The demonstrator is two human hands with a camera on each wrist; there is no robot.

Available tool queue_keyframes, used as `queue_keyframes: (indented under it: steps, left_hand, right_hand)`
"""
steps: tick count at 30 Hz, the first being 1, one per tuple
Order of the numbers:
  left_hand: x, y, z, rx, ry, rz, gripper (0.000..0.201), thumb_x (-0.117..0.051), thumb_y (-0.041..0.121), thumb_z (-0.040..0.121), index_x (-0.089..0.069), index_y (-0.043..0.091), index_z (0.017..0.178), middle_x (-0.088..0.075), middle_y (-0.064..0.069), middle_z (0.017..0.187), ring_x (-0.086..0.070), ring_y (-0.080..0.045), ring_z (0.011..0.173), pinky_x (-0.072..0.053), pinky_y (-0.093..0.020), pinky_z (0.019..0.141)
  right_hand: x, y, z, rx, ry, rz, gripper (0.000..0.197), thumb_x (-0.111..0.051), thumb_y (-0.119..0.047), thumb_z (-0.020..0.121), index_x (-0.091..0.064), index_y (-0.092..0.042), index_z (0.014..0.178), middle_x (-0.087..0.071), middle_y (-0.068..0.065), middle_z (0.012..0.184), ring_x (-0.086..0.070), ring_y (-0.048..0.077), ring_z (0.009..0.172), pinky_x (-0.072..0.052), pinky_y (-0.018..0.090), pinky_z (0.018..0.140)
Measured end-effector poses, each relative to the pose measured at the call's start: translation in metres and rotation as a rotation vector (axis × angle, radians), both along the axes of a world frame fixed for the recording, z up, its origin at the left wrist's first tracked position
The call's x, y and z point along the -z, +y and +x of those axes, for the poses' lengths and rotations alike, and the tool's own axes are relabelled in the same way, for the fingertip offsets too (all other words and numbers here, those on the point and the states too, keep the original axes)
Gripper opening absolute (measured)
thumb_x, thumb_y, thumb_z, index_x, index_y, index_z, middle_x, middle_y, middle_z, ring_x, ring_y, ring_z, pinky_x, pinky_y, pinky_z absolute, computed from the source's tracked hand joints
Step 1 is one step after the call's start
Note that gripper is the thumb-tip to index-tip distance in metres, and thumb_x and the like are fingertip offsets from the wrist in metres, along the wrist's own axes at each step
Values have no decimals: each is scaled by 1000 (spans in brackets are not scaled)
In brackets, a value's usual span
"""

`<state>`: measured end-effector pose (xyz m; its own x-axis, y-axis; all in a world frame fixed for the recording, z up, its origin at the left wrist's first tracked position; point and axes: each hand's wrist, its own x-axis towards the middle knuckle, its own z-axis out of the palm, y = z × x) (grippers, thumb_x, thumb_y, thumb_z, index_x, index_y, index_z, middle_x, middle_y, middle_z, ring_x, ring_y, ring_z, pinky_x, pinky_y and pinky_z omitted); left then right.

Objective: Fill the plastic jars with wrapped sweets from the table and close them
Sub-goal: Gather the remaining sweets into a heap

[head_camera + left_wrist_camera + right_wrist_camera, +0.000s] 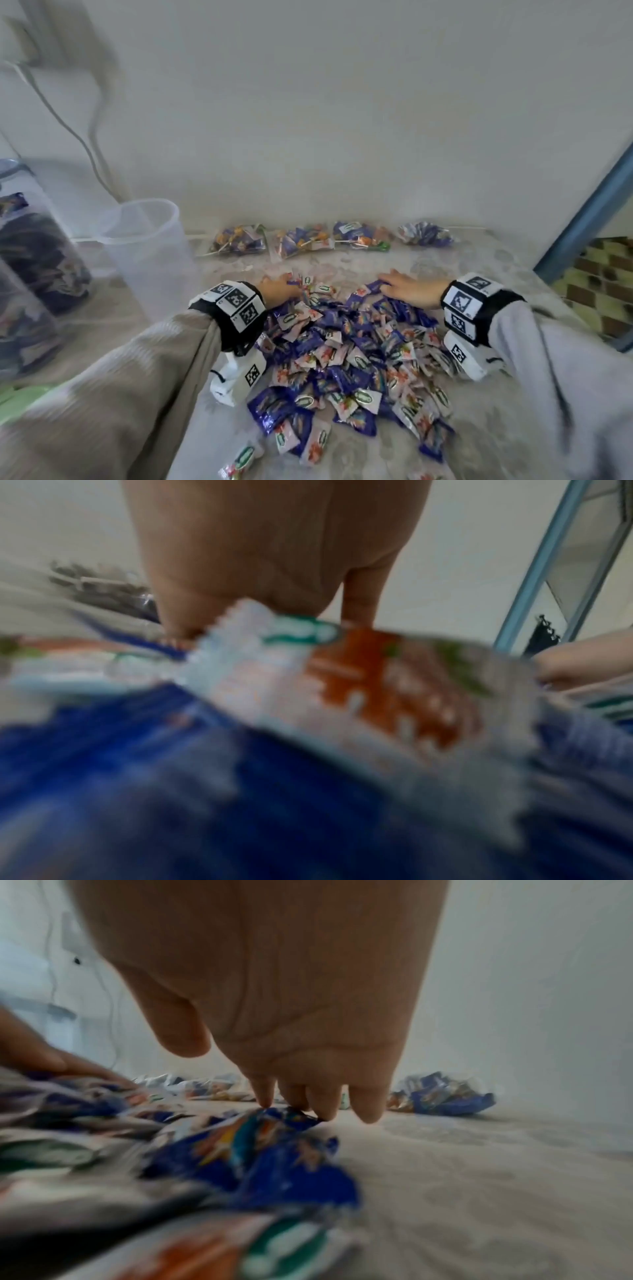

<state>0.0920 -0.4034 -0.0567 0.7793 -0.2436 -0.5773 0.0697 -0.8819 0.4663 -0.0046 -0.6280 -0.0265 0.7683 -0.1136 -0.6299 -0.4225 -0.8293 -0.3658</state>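
- Four clear bags of sweets [329, 238] line the wall at the far edge of the table [496, 428], well apart from my hands; a white cable [68, 126] hangs down the wall at left.
- An empty plastic jar [147, 253], lid off, stands upright left of the heap of wrapped sweets [356, 363], just beyond my left sleeve [113, 394]. A filled jar [30, 246] stands further left, at the picture's edge.
- A blue door frame [582, 219] rises past the table's right corner.
- The head view alone shows both jars and the whole heap, spread between my forearms; the wrist views, blurred, show wrappers at close range.
- My left hand [279, 289] lies on the heap's far left edge; in its wrist view a white-and-orange wrapper [342, 696] hides the fingers, so I cannot tell whether they grip.
- My right hand [409, 287] rests palm-down on the heap's far right edge. Its wrist view shows the fingers [366, 1104] straight and close together, tips touching a blue wrapper [274, 1145], the thumb held apart.
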Motion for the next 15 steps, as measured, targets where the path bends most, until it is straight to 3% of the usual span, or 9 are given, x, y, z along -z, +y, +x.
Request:
queue_keyframes:
  steps: [2, 4, 5, 6, 8, 10, 12, 15]
  left_hand:
    - [-15, -8, -15, 98, 41, -39, 74, -52, 36, 88, -18, 7, 147, -20, -20, 152, -25, -32, 137, -25, -31, 109]
    - [-26, -13, -30, 178, 124, -93, 55, -37, 11, 100, -11, 1, 147, -13, -16, 155, -19, -29, 141, -24, -26, 105]
    - [-27, -14, -35, 214, 147, -104, 53, -34, 10, 100, -9, -1, 147, -12, -16, 155, -18, -28, 141, -22, -27, 106]
    - [-27, -13, -38, 233, 149, -113, 52, -32, 13, 101, -10, 0, 147, -12, -14, 156, -17, -27, 142, -19, -27, 109]
    - [-31, -8, -45, 258, 114, -125, 52, -29, 22, 102, -9, 9, 149, -8, -7, 157, -13, -21, 143, -12, -27, 112]
    - [-37, 6, -51, 279, 22, -127, 52, -27, 28, 102, -8, 15, 149, -5, -4, 158, -8, -19, 144, -8, -30, 114]
    - [-42, 27, -60, 245, -4, -143, 55, -29, 35, 101, -7, 22, 150, -1, -2, 158, -5, -19, 145, -6, -34, 115]
    - [-34, 59, -69, 73, 87, -197, 63, -35, 45, 96, -3, 31, 149, 13, 1, 157, 5, -19, 145, 0, -40, 117]
  right_hand:
    - [3, 9, 0, -96, 35, 9, 58, -16, -39, 103, 3, -12, 151, 12, 12, 159, 9, 25, 147, 0, 36, 116]
    - [2, 18, -2, -256, 31, 73, 82, -17, -66, 92, 3, -13, 151, 7, 4, 159, 5, 19, 146, 1, 35, 116]
    - [2, 19, -4, -304, 29, 115, 98, -18, -79, 81, 3, -14, 152, 4, -1, 158, 2, 16, 145, 0, 33, 116]
    - [1, 20, -7, -316, 29, 134, 97, -18, -79, 82, 3, -14, 152, 3, -2, 158, 0, 14, 145, -1, 30, 116]
    - [-5, 16, -17, -240, 13, 154, 64, -13, -50, 99, 0, -15, 152, 2, -1, 159, -4, 14, 146, -5, 23, 113]
    - [-16, 6, -31, -160, -88, 163, 54, -9, -40, 102, -5, -20, 152, -2, -3, 159, -10, 15, 146, -8, 25, 113]
    - [-27, -12, -54, -61, -148, 151, 55, -6, -44, 99, -7, -27, 152, -5, -7, 159, -11, 14, 145, -10, 28, 113]
    - [-32, -42, -88, 75, -178, 139, 70, -5, -60, 87, -5, -34, 151, 0, -11, 159, -4, 11, 146, -6, 31, 115]
